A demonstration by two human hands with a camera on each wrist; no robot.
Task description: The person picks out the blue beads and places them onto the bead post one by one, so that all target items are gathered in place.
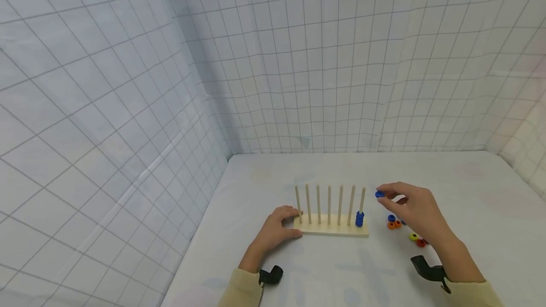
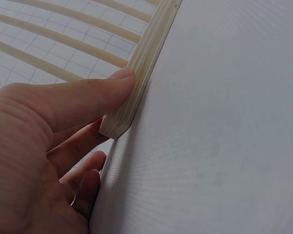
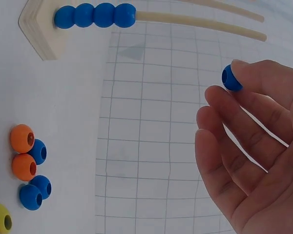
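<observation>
Pinching a blue bead [image 1: 379, 194], right hand [image 1: 414, 206] hovering beside the rack [image 1: 330, 231], left hand [image 1: 274, 228] gripping its opposite end

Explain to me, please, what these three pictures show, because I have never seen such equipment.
You see no robot here: a person works with two bare hands. The widest picture comes from a camera worn on the head; the other two come from wrist cameras, each looking at one hand. On the white table surface stands a pale wooden rack with seven thin upright pegs; four round blue beads sit on its right-end peg. The left hand grips the rack's left end. The right hand pinches another round blue bead. Nearby lie loose round beads: blue, orange, yellow and red.
</observation>
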